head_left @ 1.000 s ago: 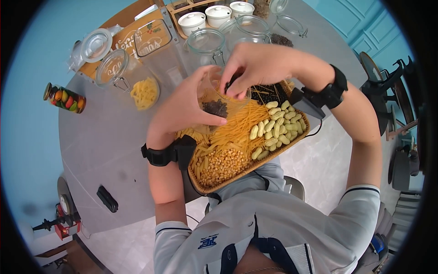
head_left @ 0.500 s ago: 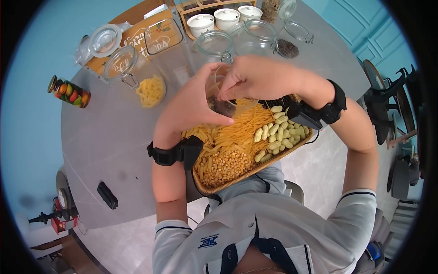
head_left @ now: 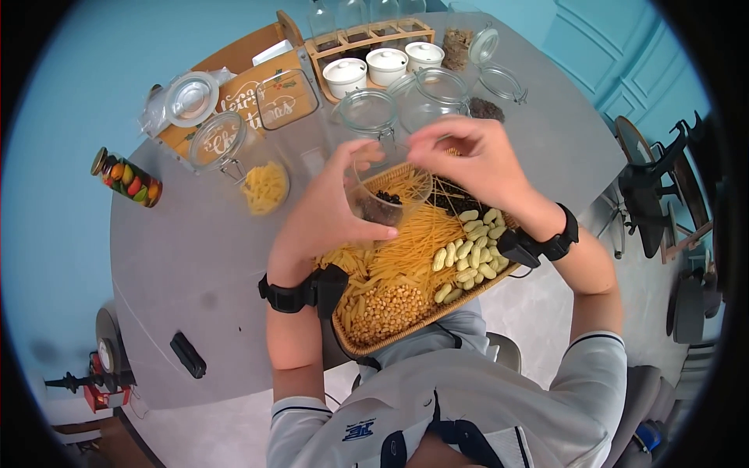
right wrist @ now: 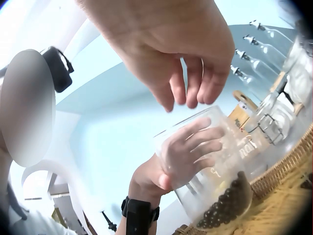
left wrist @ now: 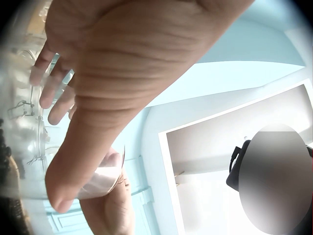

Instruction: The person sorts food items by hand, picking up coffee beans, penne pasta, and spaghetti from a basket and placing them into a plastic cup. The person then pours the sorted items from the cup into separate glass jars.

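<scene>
My left hand (head_left: 331, 207) grips a clear cup (right wrist: 232, 156) from the side, thumb and fingers spread round its wall. The cup leans over the basket, with a small heap of black beans (right wrist: 225, 205) at its bottom. Just above the rim hovers my right hand (head_left: 480, 160), its fingers loosely bent and nothing visible between them. Below both hands is a wicker basket (head_left: 406, 335) holding corn kernels (head_left: 390, 308), peanuts (head_left: 472, 261), long yellow spaghetti (head_left: 421, 234), short pasta and more black beans, partly covered by the right hand.
Beyond the hands stand open clip-top jars (head_left: 367, 117), white lidded pots (head_left: 345, 76) and a wooden rack (head_left: 374, 39). To the left are a jar of pasta (head_left: 264, 187), a jar of colourful contents (head_left: 129, 178) and a black case (head_left: 187, 353) on the grey table.
A second ago my right fingers pinched something dark at the cup's mouth. They dipped in, then lifted and loosened above the rim. My left hand keeps its grip on the cup.
</scene>
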Available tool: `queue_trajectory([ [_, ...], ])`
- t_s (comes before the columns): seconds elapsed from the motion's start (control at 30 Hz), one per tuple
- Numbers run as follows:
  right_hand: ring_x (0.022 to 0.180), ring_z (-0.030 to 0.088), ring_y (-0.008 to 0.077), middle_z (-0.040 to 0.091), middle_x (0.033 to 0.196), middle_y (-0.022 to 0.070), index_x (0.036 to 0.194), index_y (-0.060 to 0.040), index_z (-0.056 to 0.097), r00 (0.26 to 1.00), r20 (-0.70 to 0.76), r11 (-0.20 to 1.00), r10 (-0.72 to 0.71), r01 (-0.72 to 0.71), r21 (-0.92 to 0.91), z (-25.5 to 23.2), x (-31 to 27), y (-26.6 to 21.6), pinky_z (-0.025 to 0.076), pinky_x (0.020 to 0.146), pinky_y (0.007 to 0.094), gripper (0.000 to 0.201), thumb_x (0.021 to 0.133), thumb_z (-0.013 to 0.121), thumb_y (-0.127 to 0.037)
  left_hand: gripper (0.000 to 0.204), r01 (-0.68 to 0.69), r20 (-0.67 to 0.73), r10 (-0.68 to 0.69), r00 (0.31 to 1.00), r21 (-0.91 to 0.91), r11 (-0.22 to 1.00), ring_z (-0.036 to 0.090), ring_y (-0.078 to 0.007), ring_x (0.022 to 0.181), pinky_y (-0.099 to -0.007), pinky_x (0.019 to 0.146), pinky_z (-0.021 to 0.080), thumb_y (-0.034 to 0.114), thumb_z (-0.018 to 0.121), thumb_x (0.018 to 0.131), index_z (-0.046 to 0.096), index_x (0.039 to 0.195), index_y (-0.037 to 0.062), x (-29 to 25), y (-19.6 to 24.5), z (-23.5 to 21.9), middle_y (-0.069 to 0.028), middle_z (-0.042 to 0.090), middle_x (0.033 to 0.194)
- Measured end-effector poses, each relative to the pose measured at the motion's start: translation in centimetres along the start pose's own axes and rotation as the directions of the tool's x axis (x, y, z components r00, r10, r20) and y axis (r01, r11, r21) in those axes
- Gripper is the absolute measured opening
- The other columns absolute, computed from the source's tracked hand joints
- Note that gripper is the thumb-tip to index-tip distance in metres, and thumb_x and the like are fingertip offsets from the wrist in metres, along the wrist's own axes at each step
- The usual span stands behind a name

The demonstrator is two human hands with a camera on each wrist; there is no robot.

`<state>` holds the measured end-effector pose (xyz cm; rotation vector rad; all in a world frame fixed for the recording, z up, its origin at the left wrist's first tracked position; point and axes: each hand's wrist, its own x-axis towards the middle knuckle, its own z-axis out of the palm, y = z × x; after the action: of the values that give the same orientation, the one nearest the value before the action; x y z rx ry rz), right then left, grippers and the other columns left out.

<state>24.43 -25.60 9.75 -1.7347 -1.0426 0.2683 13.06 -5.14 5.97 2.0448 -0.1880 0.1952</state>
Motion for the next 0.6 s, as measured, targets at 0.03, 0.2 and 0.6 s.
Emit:
queue_trajectory([
  [0.03, 0.078, 0.066, 0.0097, 0.073, 0.090, 0.0072, 0.100, 0.0002, 0.076, 0.995, -0.093, 0.997, 0.023, -0.016, 0.080, -0.2, -0.2, 0.7, 0.053, 0.073, 0.0244, 0.021, 0.084, 0.079, -0.014, 0.107, 0.004, -0.016, -0.004, 1.000, -0.004, 1.000, 0.053, -0.0261, 0.128, -0.0412, 0.105, 0.042, 0.025, 0.096, 0.056, 0.039, 0.144, 0.0071, 0.0, -0.1, -0.1, -0.0125, 0.058, 0.136],
  [0.2, 0.137, 0.044, 0.0297, 0.040, 0.151, 0.0211, 0.161, -0.0091, 0.006, 0.984, 0.168, 0.981, -0.056, 0.023, 0.192, 2.0, -2.7, 4.8, 0.039, 0.110, 0.0453, 0.138, 0.061, 0.099, -0.030, 0.109, -0.043, -0.141, 0.040, 0.989, -0.014, 0.999, 0.052, -0.0245, 0.129, -0.0414, 0.103, 0.043, 0.030, 0.097, 0.058, 0.037, 0.147, 0.0069, 0.5, -0.9, 0.3, -0.0107, 0.057, 0.139],
  [0.6, 0.122, 0.056, 0.0277, 0.055, 0.132, 0.0177, 0.148, -0.0051, 0.034, 0.979, -0.202, 0.995, 0.033, -0.013, 0.097, 0.8, -0.8, 5.2, 0.047, 0.102, 0.0417, 0.105, 0.064, 0.094, -0.023, 0.088, -0.146, -0.365, 0.044, 0.930, -0.259, 0.955, 0.052, -0.0241, 0.131, -0.0392, 0.106, 0.044, 0.027, 0.086, 0.080, 0.038, 0.148, 0.0011, 0.7, -0.9, 0.5, -0.0168, 0.056, 0.140],
])
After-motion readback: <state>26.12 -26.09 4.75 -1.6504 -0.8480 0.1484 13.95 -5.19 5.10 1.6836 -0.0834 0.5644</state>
